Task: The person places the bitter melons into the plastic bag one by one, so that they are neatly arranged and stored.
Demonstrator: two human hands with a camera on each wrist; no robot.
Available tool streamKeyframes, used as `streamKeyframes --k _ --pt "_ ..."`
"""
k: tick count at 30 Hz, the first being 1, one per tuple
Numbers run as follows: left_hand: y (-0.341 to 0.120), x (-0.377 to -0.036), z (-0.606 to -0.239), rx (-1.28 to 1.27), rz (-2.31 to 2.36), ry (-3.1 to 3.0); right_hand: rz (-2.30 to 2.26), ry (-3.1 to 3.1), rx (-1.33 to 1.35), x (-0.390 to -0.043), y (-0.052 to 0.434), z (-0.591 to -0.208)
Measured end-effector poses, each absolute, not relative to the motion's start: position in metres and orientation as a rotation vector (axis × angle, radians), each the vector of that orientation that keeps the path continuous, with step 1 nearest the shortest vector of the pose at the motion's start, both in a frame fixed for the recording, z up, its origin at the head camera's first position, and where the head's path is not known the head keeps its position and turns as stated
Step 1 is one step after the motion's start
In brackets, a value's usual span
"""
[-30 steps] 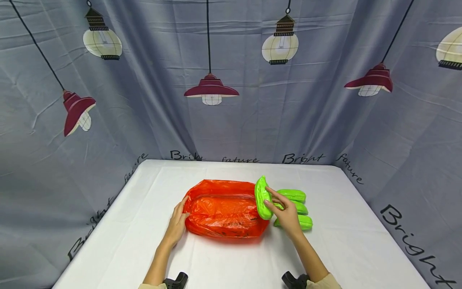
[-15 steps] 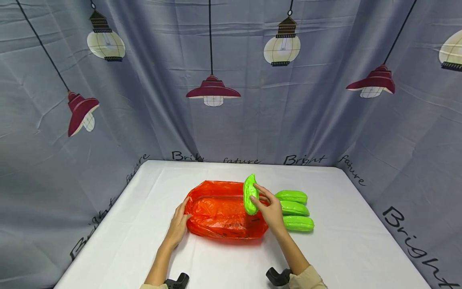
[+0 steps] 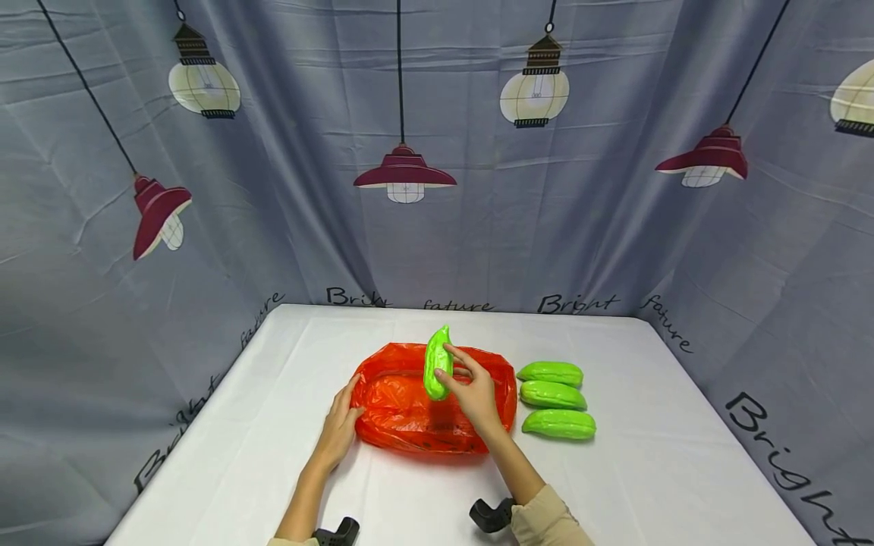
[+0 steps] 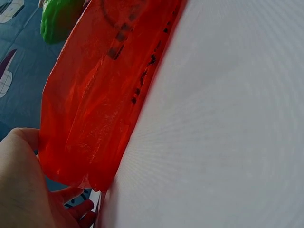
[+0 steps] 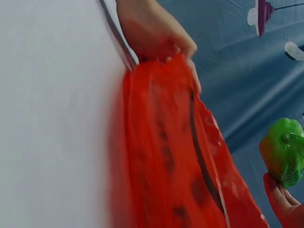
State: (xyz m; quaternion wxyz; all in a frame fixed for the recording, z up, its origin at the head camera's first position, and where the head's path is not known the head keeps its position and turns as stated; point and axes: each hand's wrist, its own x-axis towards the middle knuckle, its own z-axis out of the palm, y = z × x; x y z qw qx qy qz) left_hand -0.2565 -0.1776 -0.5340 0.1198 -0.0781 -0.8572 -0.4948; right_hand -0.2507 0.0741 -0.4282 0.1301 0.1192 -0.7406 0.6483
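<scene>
My right hand [image 3: 476,392] pinches a bright green, lumpy bitter melon [image 3: 437,364] between thumb and fingers. It holds the melon upright above the opened red plastic bag [image 3: 403,409]. At the bag's left end, my left hand [image 3: 337,426] holds the rim. In the left wrist view, the thumb of the left hand [image 4: 21,175] is partly behind the red film. The right wrist view shows the melon's nubbed end [image 5: 284,149] above the right fingertips. Three more bitter melons [image 3: 558,424] lie in a column right of the bag.
A white-covered table [image 3: 649,470] carries everything. Grey-blue curtains [image 3: 437,243] printed with lamps and lettering surround its back and sides. Each wrist wears a black mount [image 3: 492,516].
My right hand has moved left with its bitter melon, from the bag's right edge to over its middle. The three lying melons are now uncovered. My left hand stays at the bag's rim.
</scene>
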Motion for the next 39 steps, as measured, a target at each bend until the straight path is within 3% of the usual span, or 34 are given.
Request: streamKeyframes --k 16,28,39 --pt "-0.177 -0.256 -0.534 -0.252 -1.413 -2.511 2.016 -2.159 0.377 -0.263 0.022 -0.446" --pt "-0.177 -0.254 -0.535 -0.247 -1.427 -2.516 2.118 -2.205 0.376 -0.283 0.002 -0.498" --pt "-0.177 -0.253 -0.536 -0.279 -1.378 -2.499 2.092 -2.317 0.339 -0.277 -0.009 -0.502"
